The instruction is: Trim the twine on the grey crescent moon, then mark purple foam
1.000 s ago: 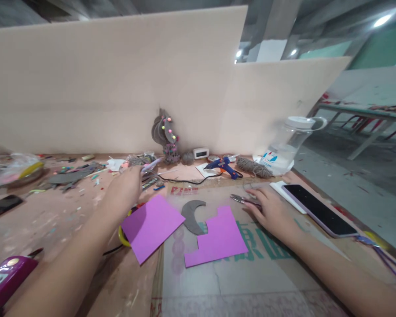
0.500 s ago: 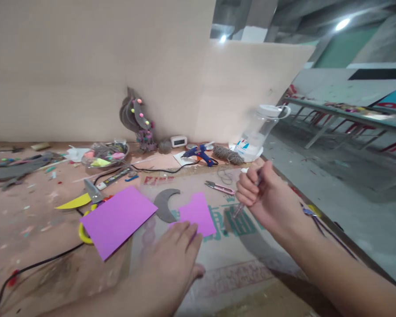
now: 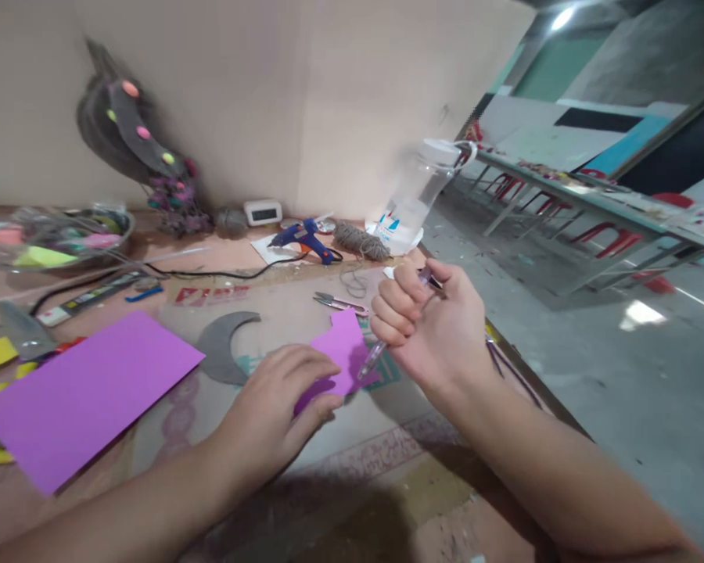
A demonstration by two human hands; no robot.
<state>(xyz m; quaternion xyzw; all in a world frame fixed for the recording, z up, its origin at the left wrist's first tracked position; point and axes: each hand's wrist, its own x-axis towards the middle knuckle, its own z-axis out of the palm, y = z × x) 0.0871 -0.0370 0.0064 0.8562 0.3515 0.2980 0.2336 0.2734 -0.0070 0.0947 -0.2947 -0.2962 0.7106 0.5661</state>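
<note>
My right hand is curled round a slim clear pen, whose tip points down over a small cut purple piece. Curved fingers of my left hand rest at the left edge of that piece, thumb apart from the fingertips; whether they pinch it cannot be made out. A grey crescent lies just left of that hand. Farther left is a larger purple sheet, partly over yellow-handled scissors. Small thread snips lie behind the cut piece.
Along the back stand a blue glue gun, grey yarn, a white timer and a clear bottle. A decorated grey crescent leans on the board at back left, near a bowl of craft bits. The table edge runs down the right.
The view has shifted right and closer. My right hand has brought the pen over the small purple piece. My left fingers, flatter before, are now curved at its left edge.
</note>
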